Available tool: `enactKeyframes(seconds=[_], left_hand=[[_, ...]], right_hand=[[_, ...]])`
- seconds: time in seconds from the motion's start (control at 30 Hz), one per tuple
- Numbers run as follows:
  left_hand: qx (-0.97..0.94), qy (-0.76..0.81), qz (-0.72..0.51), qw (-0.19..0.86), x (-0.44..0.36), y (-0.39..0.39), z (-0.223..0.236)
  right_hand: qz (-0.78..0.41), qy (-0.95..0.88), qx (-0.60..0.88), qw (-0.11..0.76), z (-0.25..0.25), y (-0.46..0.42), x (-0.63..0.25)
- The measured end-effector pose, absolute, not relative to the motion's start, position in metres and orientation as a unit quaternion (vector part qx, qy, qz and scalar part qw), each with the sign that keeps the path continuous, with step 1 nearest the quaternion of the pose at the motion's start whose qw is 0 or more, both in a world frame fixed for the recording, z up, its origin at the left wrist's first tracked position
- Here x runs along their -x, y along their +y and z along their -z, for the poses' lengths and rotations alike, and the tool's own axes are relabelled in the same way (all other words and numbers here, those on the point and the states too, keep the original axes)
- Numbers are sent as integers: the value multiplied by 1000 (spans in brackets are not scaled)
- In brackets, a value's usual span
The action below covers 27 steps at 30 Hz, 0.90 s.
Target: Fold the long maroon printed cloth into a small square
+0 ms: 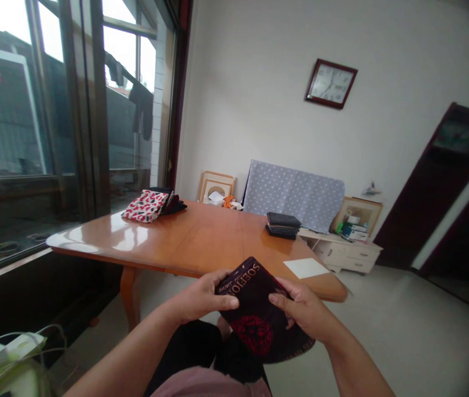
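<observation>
A dark printed cloth [255, 317] is held up over my lap, just in front of the table's near edge. It looks folded, with gold lettering near its top and a round red print lower down. My left hand [213, 295] grips its upper left side, thumb on the face and fingers behind. On the other side my right hand [298, 306] pinches its right edge, thumb also on the face. The fingers behind the cloth are mostly hidden.
On the wooden table [205, 237] are a white pouch-like cloth with red and black marks [145, 205] beside dark cloths [174, 204], a dark folded stack [283, 225] and a white sheet [306, 268]. Windows line the left; a cabinet [352, 256] stands behind. Cables [31, 339] lie lower left.
</observation>
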State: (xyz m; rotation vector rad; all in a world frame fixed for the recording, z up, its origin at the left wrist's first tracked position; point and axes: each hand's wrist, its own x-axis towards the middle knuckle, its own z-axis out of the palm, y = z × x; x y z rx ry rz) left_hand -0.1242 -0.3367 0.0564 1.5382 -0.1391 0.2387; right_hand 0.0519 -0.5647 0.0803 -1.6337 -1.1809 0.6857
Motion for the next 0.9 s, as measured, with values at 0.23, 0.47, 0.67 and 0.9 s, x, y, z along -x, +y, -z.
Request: enactKeyframes(seconds=[0.23, 0.47, 0.67, 0.9], left_hand=[[-714, -37, -126, 688, 119, -340, -51], [-741, -41, -264, 615, 123, -342, -51], [-816, -22, -347, 462, 124, -339, -54], [-838, -17, -305, 452, 122, -334, -48]], right_hand=[[-277, -473, 681, 485, -76, -565, -52], [-259, -442, 683, 520, -68, -575, -66], [-233, -433, 691, 530, -64, -579, -72], [-232, -439, 699, 514, -68, -575, -67]])
